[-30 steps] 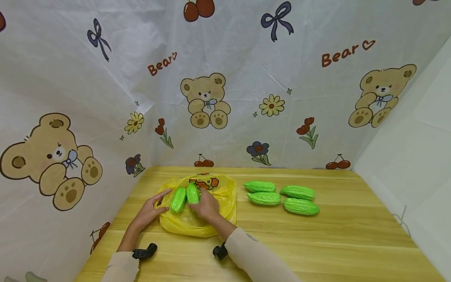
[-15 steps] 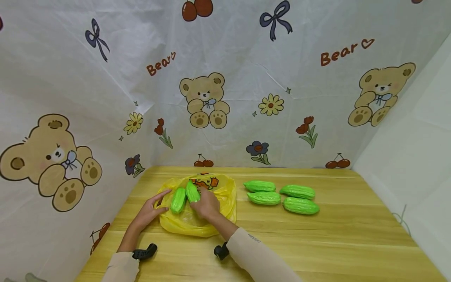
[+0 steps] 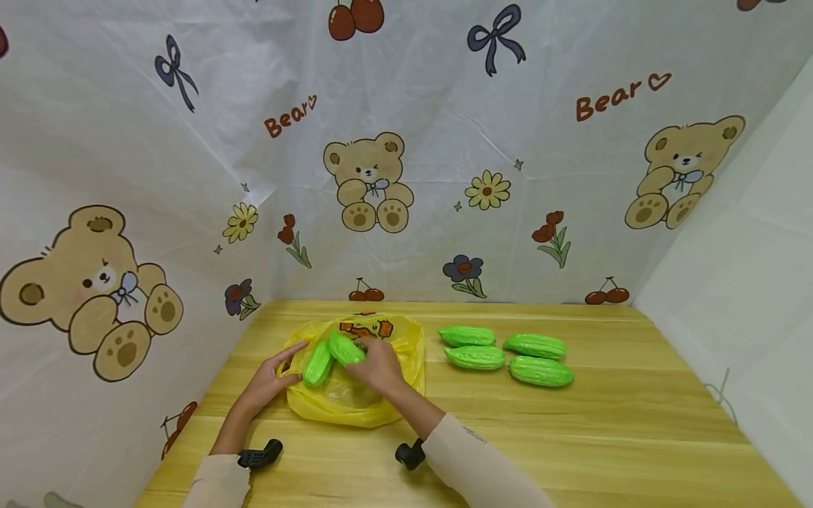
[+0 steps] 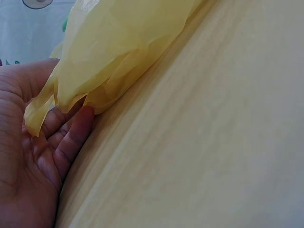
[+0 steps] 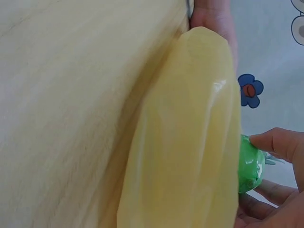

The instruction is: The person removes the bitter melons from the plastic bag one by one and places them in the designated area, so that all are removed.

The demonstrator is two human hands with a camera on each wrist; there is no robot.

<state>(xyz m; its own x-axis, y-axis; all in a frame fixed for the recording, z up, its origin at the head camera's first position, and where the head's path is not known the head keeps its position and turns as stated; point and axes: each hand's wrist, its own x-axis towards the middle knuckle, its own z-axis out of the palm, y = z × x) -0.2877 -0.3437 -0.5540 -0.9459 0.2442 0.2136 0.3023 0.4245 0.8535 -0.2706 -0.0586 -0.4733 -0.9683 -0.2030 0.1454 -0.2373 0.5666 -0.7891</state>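
A yellow plastic bag [image 3: 336,413] lies spread on the table with its mouth gaping. My right hand [image 3: 382,368] grips one end of a green bitter melon [image 3: 346,348] over the bag; in the right wrist view, thumb and fingers close round the end of that bitter melon [image 5: 250,166]. A second bitter melon [image 3: 318,364] lies inside the bag at the left, and the held one's far end meets its top. At the bag's left side, my left hand [image 3: 265,384] holds the rim. The left wrist view shows fingers curled at the bag [image 4: 123,42], with a loose strip over the palm.
Several more bitter melons [image 3: 475,357] lie in two pairs on the wooden table [image 3: 610,437], right of the bag. A white cloth [image 3: 432,233] printed with bears hangs behind and to the left. A white wall [image 3: 749,296] borders the right side.
The right hand has shifted slightly right, and its bitter melon has swung, far end to the left, towards the other one. The left hand stays at the bag's rim.
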